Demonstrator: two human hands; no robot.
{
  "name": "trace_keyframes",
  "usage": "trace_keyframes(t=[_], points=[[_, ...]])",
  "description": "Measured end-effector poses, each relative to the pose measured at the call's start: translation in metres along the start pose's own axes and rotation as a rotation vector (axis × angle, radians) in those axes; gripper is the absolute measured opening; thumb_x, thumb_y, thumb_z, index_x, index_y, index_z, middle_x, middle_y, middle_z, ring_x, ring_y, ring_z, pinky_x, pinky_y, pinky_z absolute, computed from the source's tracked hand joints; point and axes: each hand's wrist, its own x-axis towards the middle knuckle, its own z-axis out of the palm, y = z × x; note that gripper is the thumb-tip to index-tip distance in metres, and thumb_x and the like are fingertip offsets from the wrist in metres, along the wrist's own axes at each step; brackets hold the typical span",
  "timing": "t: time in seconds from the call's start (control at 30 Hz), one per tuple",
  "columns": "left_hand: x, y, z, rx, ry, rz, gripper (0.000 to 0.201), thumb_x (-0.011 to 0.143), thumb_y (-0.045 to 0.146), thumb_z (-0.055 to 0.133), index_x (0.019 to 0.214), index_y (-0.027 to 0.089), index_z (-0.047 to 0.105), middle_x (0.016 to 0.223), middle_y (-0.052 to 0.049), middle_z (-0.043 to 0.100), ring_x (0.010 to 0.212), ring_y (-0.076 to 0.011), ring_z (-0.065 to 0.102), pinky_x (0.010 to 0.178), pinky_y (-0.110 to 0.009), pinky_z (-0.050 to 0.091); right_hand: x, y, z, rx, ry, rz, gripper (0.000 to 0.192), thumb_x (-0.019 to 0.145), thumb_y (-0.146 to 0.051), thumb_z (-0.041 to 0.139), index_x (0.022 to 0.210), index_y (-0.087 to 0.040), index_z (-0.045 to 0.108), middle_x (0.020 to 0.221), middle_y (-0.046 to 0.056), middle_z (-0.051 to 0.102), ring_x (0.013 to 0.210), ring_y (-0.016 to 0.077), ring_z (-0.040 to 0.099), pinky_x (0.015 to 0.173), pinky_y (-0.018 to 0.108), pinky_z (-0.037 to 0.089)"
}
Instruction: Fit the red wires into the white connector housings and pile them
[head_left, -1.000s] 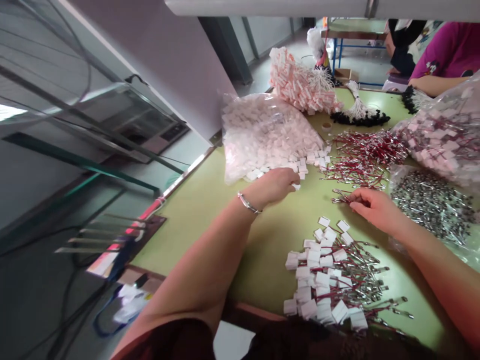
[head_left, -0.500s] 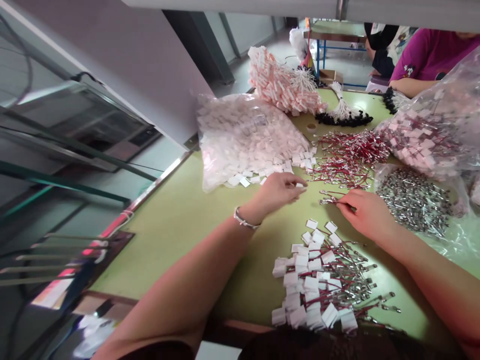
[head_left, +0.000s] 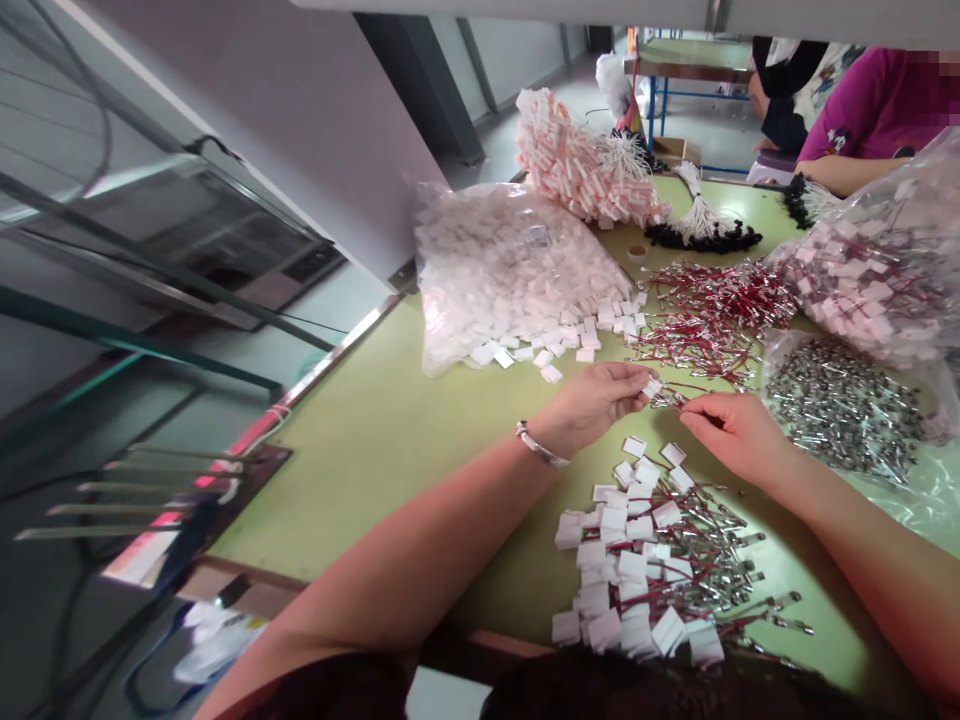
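Note:
My left hand (head_left: 600,405) pinches a small white plastic connector housing (head_left: 652,387) between thumb and fingertips. Facing it, my right hand (head_left: 731,430) is closed on short red wires with metal terminals (head_left: 671,400). The terminal ends meet the housing or lie right against it; I cannot tell whether they are inside. Below both hands lies a pile of red wires with white housings (head_left: 637,560) on one end and metal terminals on the other. Beyond the hands, loose red terminal wires (head_left: 705,310) are heaped. Several loose white housings (head_left: 551,373) lie near my left hand.
A clear bag of white housings (head_left: 510,270) stands at the back left. Pink-and-white wired parts (head_left: 585,165) and black-tipped white wires (head_left: 701,225) lie behind. At right are a bag of metal parts (head_left: 847,405) and another bag (head_left: 885,260). A person (head_left: 862,110) sits across the table.
My left hand has moved right with the white housing, bringing it to the wire terminals in my right hand. The view has shifted slightly.

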Motion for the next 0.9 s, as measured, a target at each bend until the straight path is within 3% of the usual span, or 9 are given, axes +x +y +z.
trace_keyframes(t=[0.17, 0.4, 0.67, 0.77, 0.83, 0.9], points=[[-0.003, 0.0, 0.002, 0.014, -0.018, -0.017, 0.009, 0.076, 0.011, 0.069, 0.085, 0.01, 0.066, 0.075, -0.002, 0.066, 0.065, -0.006, 0.061, 0.071, -0.021, 0.049, 0.002, 0.001, 0.0, 0.121, -0.084, 0.121, 0.025, 0.083, -0.03, 0.049, 0.064, -0.02, 0.062, 0.055, -0.003, 0.053, 0.051, 0.0107, 0.044, 0.052, 0.026, 0.035], [-0.007, 0.001, 0.014, 0.446, -0.011, 0.095, 0.012, 0.077, 0.019, 0.067, 0.084, 0.015, 0.059, 0.06, 0.0, 0.066, 0.053, -0.0083, 0.061, 0.055, -0.022, 0.047, 0.003, -0.004, 0.001, 0.14, -0.067, 0.136, 0.027, 0.082, -0.029, 0.048, 0.058, -0.02, 0.054, 0.051, -0.005, 0.044, 0.05, 0.0101, 0.038, 0.05, 0.025, 0.032], [-0.003, -0.017, 0.013, 0.46, -0.166, 0.084, 0.02, 0.079, 0.03, 0.066, 0.082, 0.016, 0.051, 0.062, -0.001, 0.066, 0.052, -0.0089, 0.06, 0.053, -0.022, 0.047, -0.001, 0.007, 0.015, 0.138, -0.076, 0.054, 0.026, 0.083, -0.029, 0.047, 0.059, -0.02, 0.053, 0.053, -0.004, 0.049, 0.053, 0.0111, 0.044, 0.053, 0.024, 0.036], [-0.004, -0.009, 0.011, 0.592, -0.196, 0.098, 0.021, 0.079, 0.033, 0.064, 0.083, 0.016, 0.052, 0.063, -0.002, 0.065, 0.052, -0.0099, 0.059, 0.052, -0.024, 0.046, 0.0, 0.01, 0.016, 0.107, -0.089, 0.053, 0.026, 0.084, -0.031, 0.047, 0.062, -0.02, 0.057, 0.057, -0.003, 0.056, 0.055, 0.0124, 0.049, 0.055, 0.026, 0.038], [-0.005, 0.006, 0.005, 0.808, -0.136, 0.17, 0.021, 0.078, 0.035, 0.064, 0.085, 0.016, 0.056, 0.07, -0.004, 0.067, 0.058, -0.0117, 0.06, 0.056, -0.026, 0.047, -0.001, 0.005, 0.013, 0.093, -0.084, 0.057, 0.026, 0.085, -0.031, 0.047, 0.066, -0.02, 0.061, 0.061, -0.001, 0.06, 0.057, 0.0129, 0.052, 0.057, 0.026, 0.039], [-0.005, 0.023, -0.009, 1.067, 0.075, 0.355, 0.026, 0.075, 0.035, 0.066, 0.093, 0.017, 0.061, 0.087, -0.006, 0.069, 0.075, -0.0156, 0.062, 0.069, -0.029, 0.049, -0.005, -0.006, 0.009, 0.091, -0.106, 0.055, 0.025, 0.085, -0.03, 0.047, 0.069, -0.021, 0.064, 0.063, -0.001, 0.063, 0.058, 0.0126, 0.053, 0.058, 0.027, 0.04]])
